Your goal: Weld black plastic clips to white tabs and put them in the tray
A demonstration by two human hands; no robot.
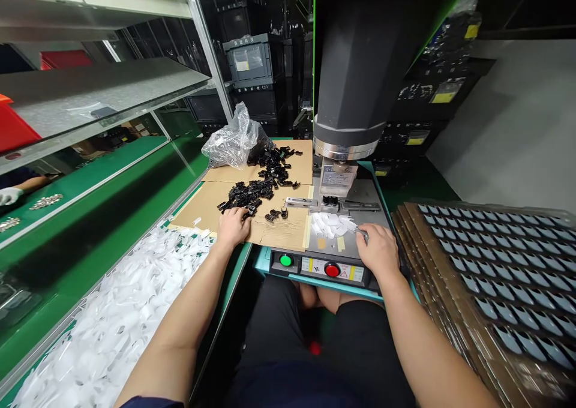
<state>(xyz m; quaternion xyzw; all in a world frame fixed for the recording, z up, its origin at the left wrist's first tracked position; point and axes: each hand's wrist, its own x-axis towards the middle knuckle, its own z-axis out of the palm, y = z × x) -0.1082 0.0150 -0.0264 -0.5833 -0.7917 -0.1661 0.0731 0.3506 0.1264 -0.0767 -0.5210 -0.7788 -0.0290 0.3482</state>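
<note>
My left hand [233, 225] rests palm down on the cardboard sheet [288, 231], its fingers at the near edge of a pile of small black plastic parts [258, 186]. Whether it grips one I cannot see. My right hand [380, 251] lies on the grey machine base [369, 207], fingers curled on a small thin metal piece beside a heap of small white parts [330, 224]. Above the base hangs the dark press head [355, 90] over a small fixture [330, 201].
A green button [285, 260] and a red button [332, 270] sit on the machine's front panel. White plastic pieces [112, 324] cover the bench at left. Stacked part trays [495, 264] stand at right. A clear bag [231, 138] lies behind the black parts. Another person's gloved hand [9, 195] is at far left.
</note>
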